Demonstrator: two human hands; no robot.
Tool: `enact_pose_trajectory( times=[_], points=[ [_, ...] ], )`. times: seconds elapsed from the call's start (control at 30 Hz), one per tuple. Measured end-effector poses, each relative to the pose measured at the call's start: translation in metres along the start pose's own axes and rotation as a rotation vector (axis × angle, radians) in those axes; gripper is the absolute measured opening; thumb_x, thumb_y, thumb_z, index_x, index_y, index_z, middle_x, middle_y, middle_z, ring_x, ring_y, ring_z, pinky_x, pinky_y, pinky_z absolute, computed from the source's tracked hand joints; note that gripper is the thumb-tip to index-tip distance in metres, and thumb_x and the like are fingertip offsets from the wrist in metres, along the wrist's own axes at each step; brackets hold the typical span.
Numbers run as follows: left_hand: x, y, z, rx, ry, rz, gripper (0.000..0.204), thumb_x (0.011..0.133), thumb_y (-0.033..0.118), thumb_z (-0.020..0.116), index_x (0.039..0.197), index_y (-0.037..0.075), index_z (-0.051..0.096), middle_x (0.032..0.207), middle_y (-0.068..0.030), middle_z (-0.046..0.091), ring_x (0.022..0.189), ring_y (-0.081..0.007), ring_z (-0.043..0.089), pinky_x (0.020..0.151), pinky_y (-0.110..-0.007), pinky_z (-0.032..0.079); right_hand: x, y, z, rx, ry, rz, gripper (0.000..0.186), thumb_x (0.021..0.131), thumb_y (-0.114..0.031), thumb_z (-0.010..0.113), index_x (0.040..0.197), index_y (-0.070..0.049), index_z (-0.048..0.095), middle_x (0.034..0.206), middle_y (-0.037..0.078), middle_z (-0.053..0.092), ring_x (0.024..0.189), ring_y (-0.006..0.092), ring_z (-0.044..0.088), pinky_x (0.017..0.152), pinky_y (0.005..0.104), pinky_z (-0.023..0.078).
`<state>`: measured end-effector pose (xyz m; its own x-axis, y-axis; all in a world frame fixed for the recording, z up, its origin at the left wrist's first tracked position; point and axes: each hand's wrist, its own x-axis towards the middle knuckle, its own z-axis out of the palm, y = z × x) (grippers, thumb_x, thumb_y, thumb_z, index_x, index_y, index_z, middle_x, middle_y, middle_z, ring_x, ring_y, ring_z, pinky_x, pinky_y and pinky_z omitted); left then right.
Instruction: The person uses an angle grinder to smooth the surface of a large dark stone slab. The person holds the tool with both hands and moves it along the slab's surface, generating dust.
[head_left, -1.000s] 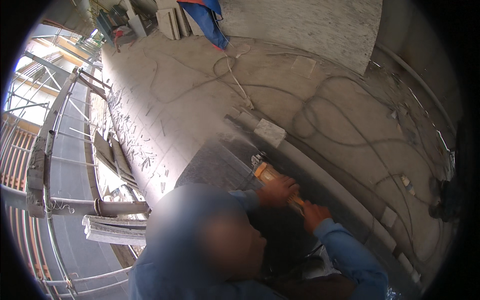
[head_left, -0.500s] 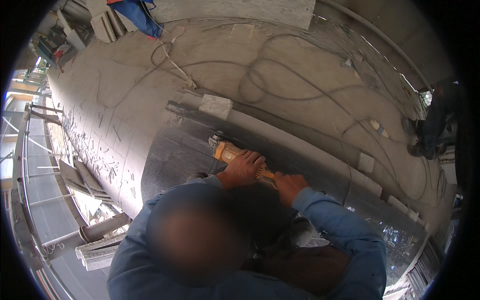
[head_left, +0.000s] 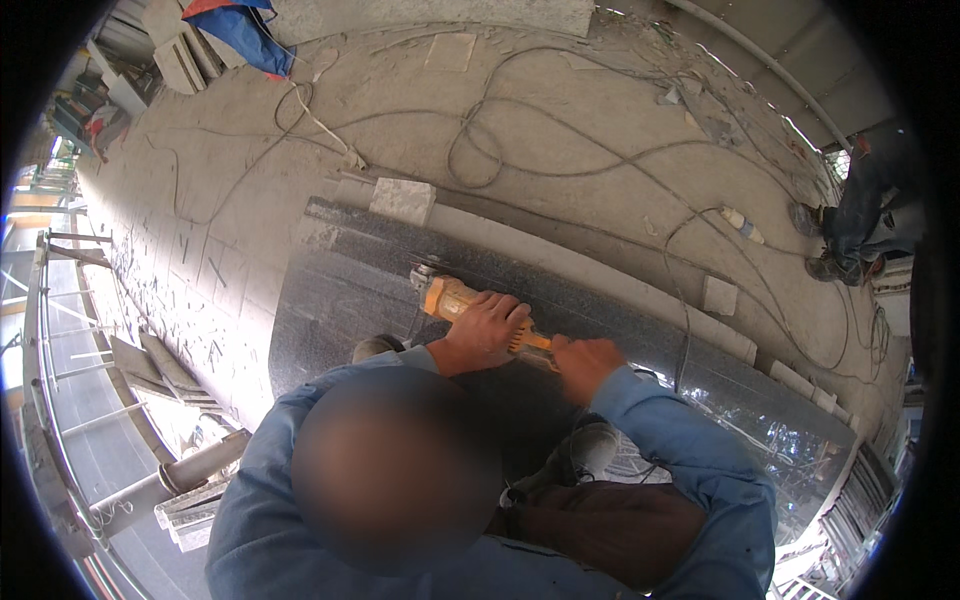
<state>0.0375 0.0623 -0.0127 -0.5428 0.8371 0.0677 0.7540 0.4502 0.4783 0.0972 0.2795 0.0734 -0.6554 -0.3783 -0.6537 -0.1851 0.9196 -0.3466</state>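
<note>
An orange-yellow angle grinder (head_left: 450,297) lies across the dark stone slab (head_left: 620,330), its metal head at the upper left. My left hand (head_left: 483,332) wraps round the body of the tool. Behind it, my right hand (head_left: 588,367) grips the rear handle. The grinder's head is at the slab's surface near its far left part; its disc is hard to make out. Long grooves or bands run along the slab there, while the right side is shiny and reflects light.
A pale block (head_left: 403,201) sits at the slab's far edge, and another small block (head_left: 720,295) lies farther right. Looped cables (head_left: 560,172) cross the dusty floor. Another person's legs (head_left: 850,225) stand at the far right. Metal railing (head_left: 48,330) runs along the left.
The whole view has shifted slightly, so floor items sit farther left and higher. Both hands keep their hold on the grinder, which has moved little against the slab.
</note>
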Motion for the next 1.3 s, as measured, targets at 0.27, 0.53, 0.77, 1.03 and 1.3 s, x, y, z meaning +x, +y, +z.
enact_pose_trajectory(
  times=[0.27,0.53,0.77,1.03,1.3],
  points=[
    [0.0,-0.001,0.0,0.008,-0.026,-0.011,0.073,0.06,0.018,0.084,0.123,0.002,0.053,0.111,-0.0151,0.057,0.107,-0.0344,0.059,0.101,-0.047,0.045,0.004,0.002,0.004,-0.003,0.01,0.001,0.035,0.082,-0.008,0.07,0.112,0.001,0.054,0.092,0.021,0.072,0.088,0.0343,0.073,0.077,0.0438,0.058],
    [-0.008,-0.022,0.002,0.048,-0.032,-0.025,0.07,0.062,0.018,0.084,0.123,0.002,0.054,0.112,-0.016,0.058,0.107,-0.0346,0.06,0.102,-0.047,0.045,0.031,-0.001,0.01,0.024,0.007,-0.027,0.032,0.083,-0.006,0.068,0.11,0.001,0.054,0.091,0.022,0.072,0.086,0.0368,0.072,0.075,0.0465,0.058],
    [-0.016,-0.037,0.004,0.08,-0.061,-0.053,0.077,0.059,0.018,0.087,0.126,0.001,0.052,0.117,-0.0176,0.058,0.11,-0.0361,0.059,0.103,-0.048,0.045,0.05,-0.002,0.021,0.026,0.056,-0.079,0.033,0.083,-0.006,0.068,0.111,0.001,0.053,0.09,0.022,0.072,0.085,0.0369,0.072,0.075,0.0463,0.058],
    [-0.019,-0.05,0.001,0.097,-0.071,-0.061,0.068,0.065,0.021,0.083,0.123,0.001,0.054,0.113,-0.017,0.057,0.109,-0.0352,0.058,0.102,-0.048,0.044,0.066,-0.006,0.021,0.029,0.072,-0.097,0.03,0.086,-0.007,0.067,0.112,0.001,0.055,0.092,0.021,0.072,0.086,0.0348,0.073,0.075,0.0448,0.059],
    [-0.021,-0.05,0.001,0.087,-0.044,-0.057,0.074,0.061,0.018,0.087,0.124,0.003,0.052,0.113,-0.0157,0.057,0.109,-0.0346,0.059,0.101,-0.049,0.046,0.062,-0.011,0.013,0.015,0.033,-0.063,0.028,0.088,-0.011,0.065,0.112,0.001,0.055,0.093,0.019,0.072,0.087,0.034,0.073,0.076,0.0444,0.059]
  ],
)
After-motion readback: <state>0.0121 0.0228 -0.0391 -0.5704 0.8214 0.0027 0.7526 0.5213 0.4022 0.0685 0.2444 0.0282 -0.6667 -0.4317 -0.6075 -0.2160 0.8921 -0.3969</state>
